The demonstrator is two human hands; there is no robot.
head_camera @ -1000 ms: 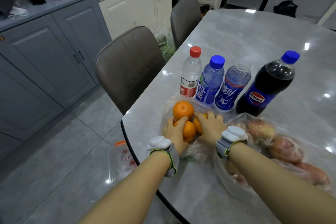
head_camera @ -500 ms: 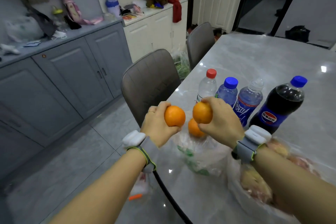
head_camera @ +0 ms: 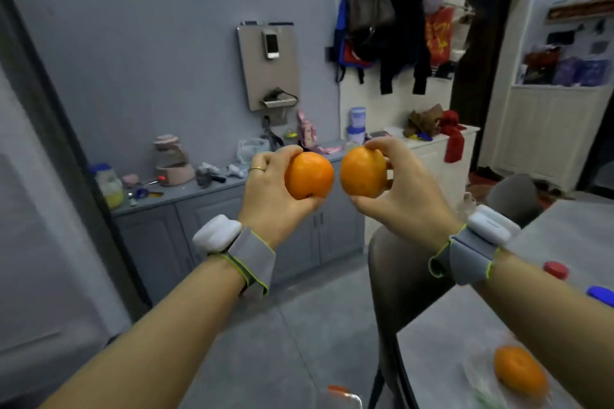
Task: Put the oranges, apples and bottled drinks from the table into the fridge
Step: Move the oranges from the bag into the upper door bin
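Beside the table [head_camera: 438, 362], left hand [head_camera: 269, 192] gripping left orange [head_camera: 309, 174], right hand [head_camera: 410, 199] gripping right orange [head_camera: 362, 173], level, just apart

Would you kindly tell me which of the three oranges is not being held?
The orange on the plastic bag on the table, lower right; the left hand and right hand each grip one of the others.

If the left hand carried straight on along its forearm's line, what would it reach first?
Probably the grey counter ahead; the way to it looks free, though depth is unclear. The left hand holds its orange well short of it.
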